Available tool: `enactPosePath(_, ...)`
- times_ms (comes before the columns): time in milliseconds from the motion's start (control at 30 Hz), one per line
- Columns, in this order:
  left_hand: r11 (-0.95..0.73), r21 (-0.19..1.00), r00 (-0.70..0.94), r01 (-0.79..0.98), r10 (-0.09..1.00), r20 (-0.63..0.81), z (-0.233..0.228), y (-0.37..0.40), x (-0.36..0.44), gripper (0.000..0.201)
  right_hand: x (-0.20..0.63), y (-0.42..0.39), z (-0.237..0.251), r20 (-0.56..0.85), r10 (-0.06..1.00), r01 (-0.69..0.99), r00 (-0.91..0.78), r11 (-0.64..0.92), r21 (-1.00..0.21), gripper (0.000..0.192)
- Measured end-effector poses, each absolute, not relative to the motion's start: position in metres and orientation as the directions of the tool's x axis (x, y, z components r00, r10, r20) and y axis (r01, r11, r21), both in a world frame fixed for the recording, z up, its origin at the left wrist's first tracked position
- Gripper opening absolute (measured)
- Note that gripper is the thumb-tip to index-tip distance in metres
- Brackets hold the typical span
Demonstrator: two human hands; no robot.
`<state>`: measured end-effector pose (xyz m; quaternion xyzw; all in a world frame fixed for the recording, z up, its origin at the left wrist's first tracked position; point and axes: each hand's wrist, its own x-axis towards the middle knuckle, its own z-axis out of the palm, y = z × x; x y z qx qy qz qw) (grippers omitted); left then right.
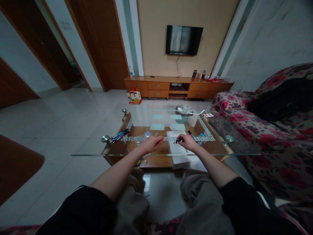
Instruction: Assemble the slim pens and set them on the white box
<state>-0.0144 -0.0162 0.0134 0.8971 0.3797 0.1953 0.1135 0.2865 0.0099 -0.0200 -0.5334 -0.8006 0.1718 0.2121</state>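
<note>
My left hand [154, 144] is closed in a pinch above the glass table [93, 154]. Reddish colour shows at its fingertips, but the thing there is too small to make out. Across a short gap, my right hand [186, 142] pinches a small black piece [177, 141] that looks like a pen cap. Blue and black pens [119, 135] lie in a bundle on the left of the glass. More pens [192, 135] lie just beyond my right hand. A clear plastic bag [144, 137] is beside my left hand.
Below the glass, a white box [179, 160] sits on the wooden shelf. A basket [184, 114] with crumpled stuff stands at the far right of the table. Metal knobs [105, 139] rise at the corners. A flowered sofa [269, 130] flanks the right side.
</note>
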Motion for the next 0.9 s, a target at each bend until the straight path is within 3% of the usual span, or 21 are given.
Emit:
enactPosePath(200,-0.681,0.357,0.631,0.639,0.73,0.263,0.014,-0.016,-0.014,0.027,0.288,0.011,-0.023,0.135,0.929,0.789,-0.344,0.364,-0.495,0.027)
enactPosePath(300,-0.681,0.345,0.632,0.646,0.731,0.257,0.015,-0.017,-0.014,0.028,0.288,0.009,-0.022,0.139,0.928,0.791,-0.345,0.367,-0.489,0.037)
enactPosePath(467,-0.681,0.343,0.633,0.647,0.73,0.257,0.016,-0.017,-0.015,0.028,0.284,-0.001,-0.006,0.311,0.887,0.771,-0.341,0.453,-0.448,0.059)
enactPosePath(667,-0.705,0.311,0.653,0.637,0.708,0.268,0.016,-0.017,-0.014,0.028,0.266,-0.014,0.023,0.47,0.804,0.71,-0.363,0.566,-0.419,0.037)
enactPosePath(900,-0.715,0.343,0.665,0.609,0.696,0.27,0.013,-0.015,-0.014,0.027,0.242,-0.031,0.04,0.493,0.732,0.646,-0.47,0.666,-0.373,0.025)
